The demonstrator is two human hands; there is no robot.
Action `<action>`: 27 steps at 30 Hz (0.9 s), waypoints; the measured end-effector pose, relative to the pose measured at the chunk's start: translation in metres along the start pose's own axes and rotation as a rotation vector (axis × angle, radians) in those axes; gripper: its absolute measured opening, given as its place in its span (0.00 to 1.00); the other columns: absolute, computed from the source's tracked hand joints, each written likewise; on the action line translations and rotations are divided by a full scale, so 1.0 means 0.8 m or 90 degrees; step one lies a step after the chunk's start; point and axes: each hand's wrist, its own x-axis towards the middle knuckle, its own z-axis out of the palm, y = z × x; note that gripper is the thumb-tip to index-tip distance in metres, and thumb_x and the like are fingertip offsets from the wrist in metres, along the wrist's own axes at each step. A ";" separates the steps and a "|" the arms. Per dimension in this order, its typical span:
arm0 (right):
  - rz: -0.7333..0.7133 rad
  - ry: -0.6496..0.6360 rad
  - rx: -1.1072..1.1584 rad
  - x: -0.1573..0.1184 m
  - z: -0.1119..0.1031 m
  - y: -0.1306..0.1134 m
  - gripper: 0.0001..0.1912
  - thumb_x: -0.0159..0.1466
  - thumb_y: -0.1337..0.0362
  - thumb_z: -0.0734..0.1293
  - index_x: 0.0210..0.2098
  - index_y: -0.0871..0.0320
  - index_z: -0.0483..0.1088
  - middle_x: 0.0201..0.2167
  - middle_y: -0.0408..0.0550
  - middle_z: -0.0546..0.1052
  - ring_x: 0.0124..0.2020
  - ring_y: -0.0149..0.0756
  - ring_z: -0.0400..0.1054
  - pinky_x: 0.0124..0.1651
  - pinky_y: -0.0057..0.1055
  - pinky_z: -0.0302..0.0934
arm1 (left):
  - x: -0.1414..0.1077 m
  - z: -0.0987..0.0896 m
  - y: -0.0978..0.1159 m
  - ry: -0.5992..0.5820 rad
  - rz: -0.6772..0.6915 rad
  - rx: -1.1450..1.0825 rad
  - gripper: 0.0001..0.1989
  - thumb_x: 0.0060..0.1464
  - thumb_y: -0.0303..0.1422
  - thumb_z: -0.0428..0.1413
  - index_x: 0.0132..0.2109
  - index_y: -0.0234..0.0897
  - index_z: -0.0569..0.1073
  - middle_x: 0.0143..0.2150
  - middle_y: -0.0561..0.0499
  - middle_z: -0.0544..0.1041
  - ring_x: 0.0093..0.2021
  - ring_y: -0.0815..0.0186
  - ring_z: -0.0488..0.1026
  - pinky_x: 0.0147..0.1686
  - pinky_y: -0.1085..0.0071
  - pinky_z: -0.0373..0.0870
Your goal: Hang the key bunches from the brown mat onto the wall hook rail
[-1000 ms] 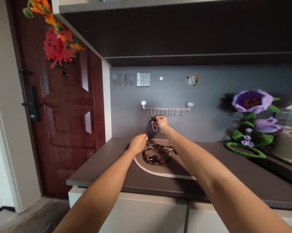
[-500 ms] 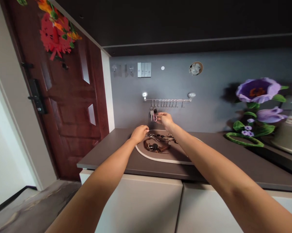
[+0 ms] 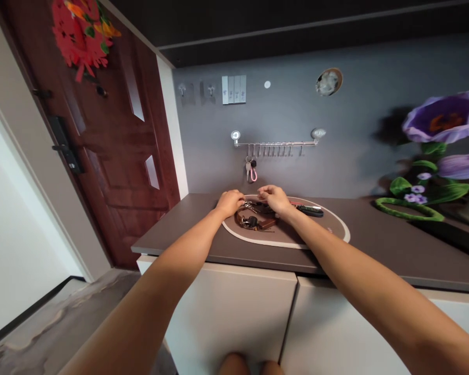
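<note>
On the rounded brown mat (image 3: pixel 296 238) lies a cluster of key things: a silver chain (image 3: pixel 251 207), a brown strap loop with a black fob (image 3: pixel 251 222), and a dark strap (image 3: pixel 311 210). My left hand (image 3: pixel 230 203) is at the mat's left back edge, fingers closed by the chain; what they hold, if anything, is hidden. Just above the cluster, my right hand (image 3: pixel 275 199) has loosely bent fingers apart, with nothing visible in them. A bunch of keys (image 3: pixel 249 171) with a pink loop (image 3: pixel 253 174) hangs from the left end of the hook rail (image 3: pixel 277 144).
Several bare hooks (image 3: pixel 284 151) line the rail. Purple fabric flowers (image 3: pixel 445 122) with a green base ring (image 3: pixel 409 209) stand on the counter (image 3: pixel 382 245) at right. A dark shelf (image 3: pixel 296 26) overhangs the wall. To the left is a red-brown door (image 3: pixel 128 172).
My right hand has moved down from beside the hanging keys to the mat, leaving them on the rail. My left hand stays by the chain. The head view has tilted down and shifted.
</note>
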 end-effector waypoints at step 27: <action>-0.119 -0.028 -0.365 0.006 0.010 0.010 0.11 0.55 0.72 0.58 0.35 0.60 0.70 0.31 0.48 0.75 0.33 0.31 0.67 0.42 0.26 0.56 | 0.009 0.013 0.000 -0.001 -0.056 0.047 0.11 0.54 0.31 0.46 0.35 0.37 0.74 0.36 0.46 0.72 0.40 0.62 0.68 0.43 0.63 0.50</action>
